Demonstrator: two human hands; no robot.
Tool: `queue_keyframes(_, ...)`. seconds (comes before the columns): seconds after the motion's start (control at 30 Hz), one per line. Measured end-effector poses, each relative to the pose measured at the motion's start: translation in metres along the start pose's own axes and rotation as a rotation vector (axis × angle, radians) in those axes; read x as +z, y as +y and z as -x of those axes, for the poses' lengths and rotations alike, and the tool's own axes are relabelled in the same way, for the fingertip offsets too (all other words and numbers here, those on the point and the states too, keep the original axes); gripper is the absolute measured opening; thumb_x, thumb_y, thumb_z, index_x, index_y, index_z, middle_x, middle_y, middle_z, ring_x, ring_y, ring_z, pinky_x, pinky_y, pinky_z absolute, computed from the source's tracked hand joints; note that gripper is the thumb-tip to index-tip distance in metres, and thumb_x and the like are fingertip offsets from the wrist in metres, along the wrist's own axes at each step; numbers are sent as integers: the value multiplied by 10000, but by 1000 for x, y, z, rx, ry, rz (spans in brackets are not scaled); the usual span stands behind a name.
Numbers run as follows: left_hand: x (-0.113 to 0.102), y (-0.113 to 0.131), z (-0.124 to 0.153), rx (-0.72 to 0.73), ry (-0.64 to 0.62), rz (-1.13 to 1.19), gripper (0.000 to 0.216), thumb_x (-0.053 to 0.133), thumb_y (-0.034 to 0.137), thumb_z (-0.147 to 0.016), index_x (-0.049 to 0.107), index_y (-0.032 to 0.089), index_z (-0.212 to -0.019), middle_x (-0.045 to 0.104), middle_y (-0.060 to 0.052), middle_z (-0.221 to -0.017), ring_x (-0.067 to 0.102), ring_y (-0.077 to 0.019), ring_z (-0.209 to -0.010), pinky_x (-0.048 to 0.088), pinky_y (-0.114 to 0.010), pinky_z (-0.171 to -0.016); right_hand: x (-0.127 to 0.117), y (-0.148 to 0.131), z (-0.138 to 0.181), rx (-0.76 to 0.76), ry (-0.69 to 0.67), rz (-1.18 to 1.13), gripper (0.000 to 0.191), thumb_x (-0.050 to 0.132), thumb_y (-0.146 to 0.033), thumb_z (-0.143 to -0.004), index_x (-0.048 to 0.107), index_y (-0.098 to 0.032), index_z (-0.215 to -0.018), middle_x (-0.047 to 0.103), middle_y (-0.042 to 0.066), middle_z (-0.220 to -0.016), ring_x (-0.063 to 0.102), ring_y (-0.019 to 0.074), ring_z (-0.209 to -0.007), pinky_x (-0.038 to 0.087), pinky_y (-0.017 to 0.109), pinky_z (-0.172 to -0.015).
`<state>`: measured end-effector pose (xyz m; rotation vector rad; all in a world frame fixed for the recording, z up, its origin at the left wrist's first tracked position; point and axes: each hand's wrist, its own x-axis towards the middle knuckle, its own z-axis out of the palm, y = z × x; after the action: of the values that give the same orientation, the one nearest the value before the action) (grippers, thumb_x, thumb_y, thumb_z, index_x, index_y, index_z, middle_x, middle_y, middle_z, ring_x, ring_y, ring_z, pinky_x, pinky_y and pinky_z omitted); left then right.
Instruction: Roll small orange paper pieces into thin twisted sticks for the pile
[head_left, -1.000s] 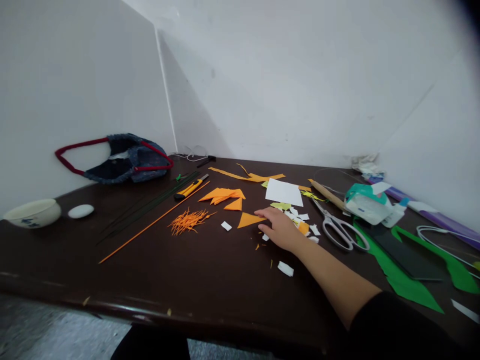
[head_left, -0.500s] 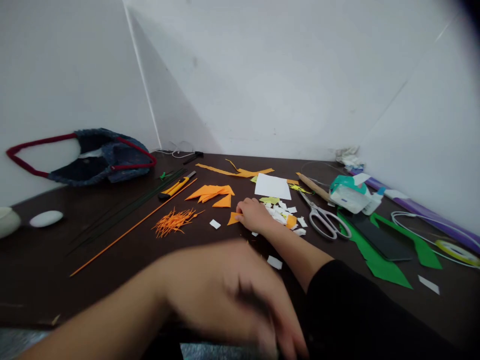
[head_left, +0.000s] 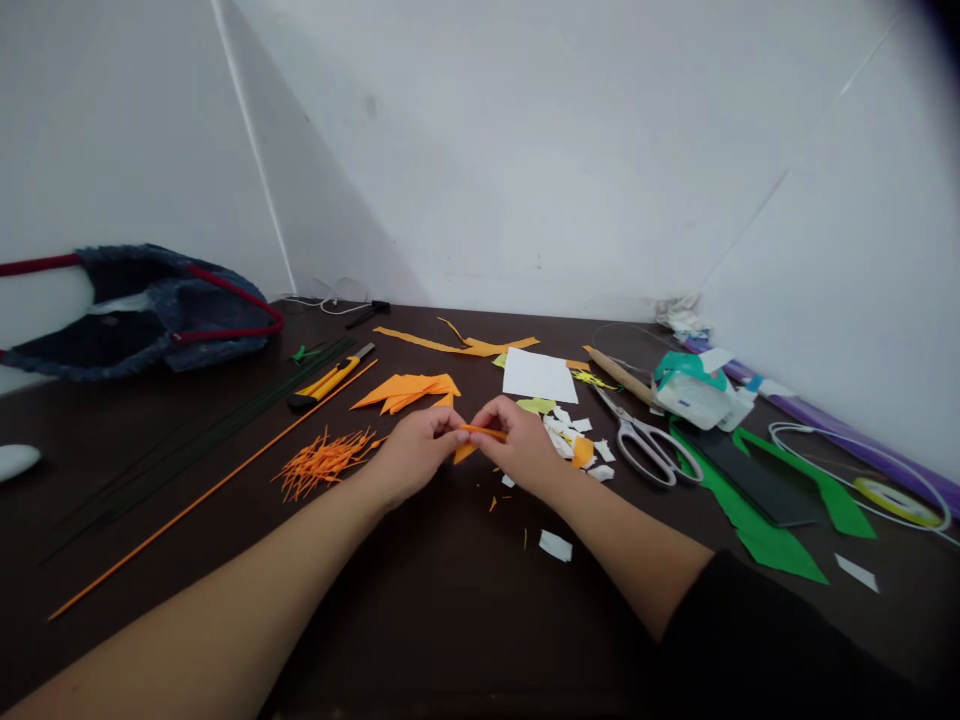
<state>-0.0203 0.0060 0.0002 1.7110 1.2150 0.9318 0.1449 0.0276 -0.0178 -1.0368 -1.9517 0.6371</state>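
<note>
A small piece of orange paper [head_left: 482,432] is pinched between my two hands over the middle of the dark table. My left hand [head_left: 420,450] grips its left end with thumb and fingers; my right hand [head_left: 517,440] has hold of the right end. Folded orange paper pieces [head_left: 409,390] lie just beyond my left hand. To its left is a heap of thin orange strips [head_left: 326,465]. White and yellow paper scraps [head_left: 562,432] are close to the right of my right hand, with a white paper square [head_left: 541,374] behind them.
A yellow utility knife [head_left: 330,380] and a long orange stick [head_left: 214,490] lie on the left, near a denim bag [head_left: 214,315]. Scissors [head_left: 652,445], a dark phone [head_left: 754,480], green paper [head_left: 780,555] and a tape roll [head_left: 896,503] are on the right.
My left hand has moved from the near foreground, where it was blurred, up to my right hand. Both now hold the orange paper that only the right hand touched before.
</note>
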Motion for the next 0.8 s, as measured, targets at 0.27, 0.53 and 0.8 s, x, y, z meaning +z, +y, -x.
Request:
queue_keyframes(0.27, 0, -10, -5, 102, 44, -62, 215, 511, 248, -776, 503, 211, -988, 542, 38, -654, 548, -127, -601, 442, -273, -602, -2, -1, -3, 198, -97, -463, 287, 640, -270, -675, 523, -208, -930, 589, 48, -936, 573, 151, -799, 480, 304, -708)
queue_keyframes(0.53, -3, -3, -1, 170, 85, -274, 291, 499, 200, -775, 461, 212, -1064, 545, 51, -625, 559, -131, -583, 415, -279, -626, -11, -1, -1, 196, -10, -458, 199, 640, -202, -660, 574, -203, -847, 580, 9, -781, 529, 122, -684, 453, 282, -645)
queue_keyframes(0.8, -1, -3, -1, 161, 64, -232, 299, 500, 211, -781, 461, 223, -1078, 519, 59, -614, 561, -127, -574, 411, -273, -605, -12, 1, -1, 122, 7, -472, 227, 597, -181, -685, 541, -219, -901, 556, 6, -803, 534, 124, -710, 450, 273, -646)
